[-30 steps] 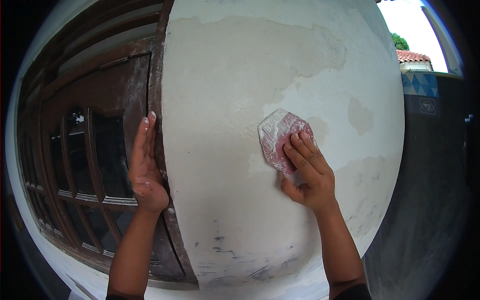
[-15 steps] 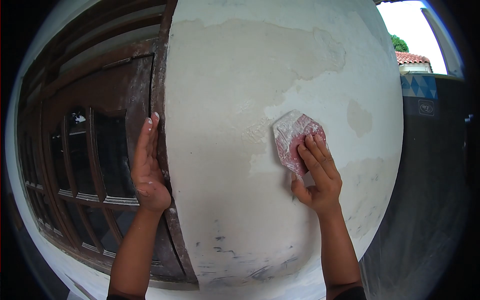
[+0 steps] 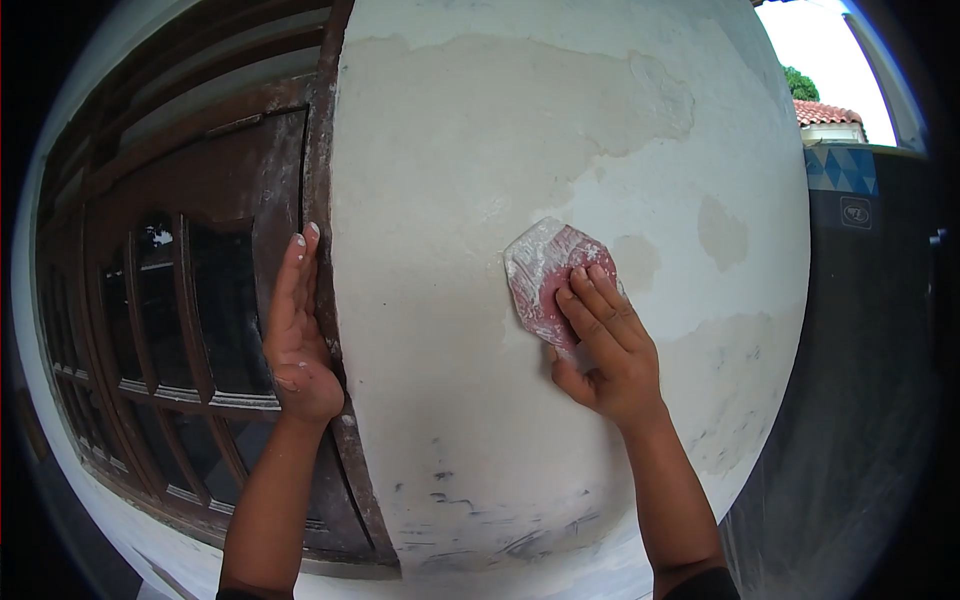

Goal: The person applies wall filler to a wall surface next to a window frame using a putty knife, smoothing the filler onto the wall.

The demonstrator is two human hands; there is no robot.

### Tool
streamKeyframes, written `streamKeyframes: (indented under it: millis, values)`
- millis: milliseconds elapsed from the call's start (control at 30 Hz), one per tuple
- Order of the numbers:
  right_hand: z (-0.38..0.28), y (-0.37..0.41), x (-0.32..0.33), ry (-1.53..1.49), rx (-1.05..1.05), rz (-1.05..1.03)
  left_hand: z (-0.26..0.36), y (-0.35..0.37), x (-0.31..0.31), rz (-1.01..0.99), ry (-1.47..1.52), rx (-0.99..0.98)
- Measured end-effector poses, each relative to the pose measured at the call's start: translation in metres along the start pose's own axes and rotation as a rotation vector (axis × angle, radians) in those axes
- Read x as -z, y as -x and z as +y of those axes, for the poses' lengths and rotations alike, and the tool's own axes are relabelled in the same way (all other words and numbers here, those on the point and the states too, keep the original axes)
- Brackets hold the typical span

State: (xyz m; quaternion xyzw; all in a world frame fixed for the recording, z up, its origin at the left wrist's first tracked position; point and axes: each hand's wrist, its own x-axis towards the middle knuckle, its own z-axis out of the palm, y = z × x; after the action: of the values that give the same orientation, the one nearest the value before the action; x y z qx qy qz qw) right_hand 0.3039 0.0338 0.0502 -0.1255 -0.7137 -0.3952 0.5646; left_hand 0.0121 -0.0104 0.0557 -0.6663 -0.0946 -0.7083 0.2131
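Note:
A flat, many-sided reddish putty scraper, smeared with white paste, lies against the wall. My right hand grips its lower right part, fingers over the face and thumb at the lower edge. The wall behind it carries pale grey-beige patches and whiter areas. My left hand rests upright along the dark wooden frame, fingers stretched out and holding nothing. White specks mark its fingertips and palm.
On the left stands a brown wooden window panel with glass panes. Dark scuffs mark the lower wall. A dark surface with a blue patterned strip is at the right, with a tiled roof beyond.
My right hand has slid the putty scraper leftward across the wall, uncovering a beige patch to its right. My left hand stays against the frame.

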Motion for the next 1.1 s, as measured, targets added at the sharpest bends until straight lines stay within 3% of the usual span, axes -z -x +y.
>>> streamKeyframes:
  millis: [200, 433, 567, 800, 967, 1100]
  values:
    - [0.003, 0.012, 0.009, -0.007, -0.004, 0.106, -0.003, 0.0, 0.003, -0.014, 0.011, -0.015]
    - [-0.005, 0.01, 0.002, -0.03, 0.069, -0.057, 0.0, 0.0, 0.0, 0.015, 0.028, 0.008]
    - [0.004, 0.017, 0.009, -0.042, 0.051, 0.052, 0.0, 0.001, 0.001, 0.014, 0.035, 0.01]
    - [-0.003, 0.018, 0.001, -0.035, 0.069, -0.071, -0.002, 0.001, 0.002, -0.005, 0.022, 0.005]
    - [-0.005, 0.023, 0.009, -0.004, 0.024, 0.009, -0.003, 0.0, 0.004, -0.024, 0.026, -0.014]
    - [-0.005, 0.009, 0.001, 0.015, 0.033, -0.048, -0.001, 0.001, 0.001, 0.006, 0.016, -0.002]
